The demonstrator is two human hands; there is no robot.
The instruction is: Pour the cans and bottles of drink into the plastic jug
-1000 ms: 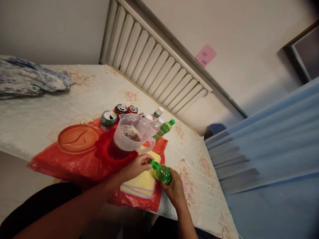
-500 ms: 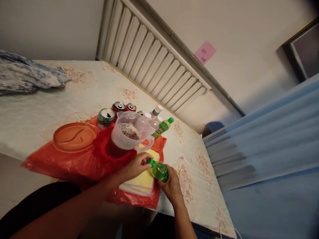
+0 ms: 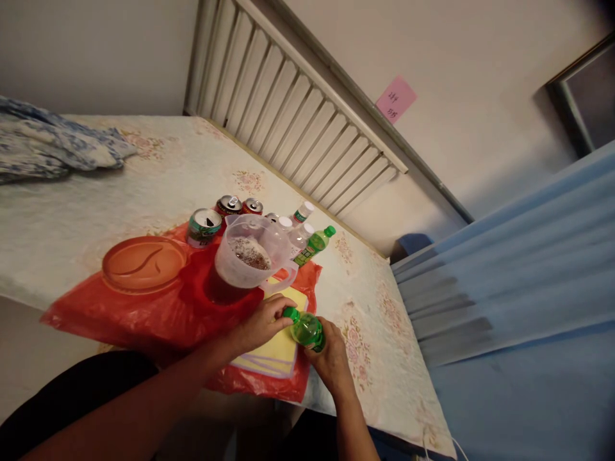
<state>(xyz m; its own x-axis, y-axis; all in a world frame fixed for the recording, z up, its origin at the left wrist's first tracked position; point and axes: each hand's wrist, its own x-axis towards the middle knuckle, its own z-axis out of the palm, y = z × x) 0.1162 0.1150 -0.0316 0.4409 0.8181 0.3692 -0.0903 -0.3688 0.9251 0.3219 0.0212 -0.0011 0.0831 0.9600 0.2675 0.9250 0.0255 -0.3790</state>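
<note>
A green plastic drink bottle (image 3: 307,330) is held tilted over a yellow sheet (image 3: 271,352), its cap pointing left. My right hand (image 3: 330,355) wraps round the lower part of the bottle. At the other end, the fingers of my left hand (image 3: 269,318) are closed on the green bottle cap (image 3: 291,314). Just beyond my left hand stands a clear plastic pitcher (image 3: 245,262) with foamy brown liquid inside. The yellow sheet lies on a red plastic bag (image 3: 158,317), partly covered by my left forearm.
An orange lid (image 3: 144,264) lies on the bag at left. Behind the pitcher are several drink cans, such as a green one (image 3: 204,229), white-capped bottles (image 3: 302,234) and another green bottle (image 3: 314,246). A radiator (image 3: 298,96) borders the table; patterned cloth (image 3: 57,144) lies far left.
Almost nothing differs. Both hands keep their places on the bottle and its cap, with only a very slight shift of the fingers.
</note>
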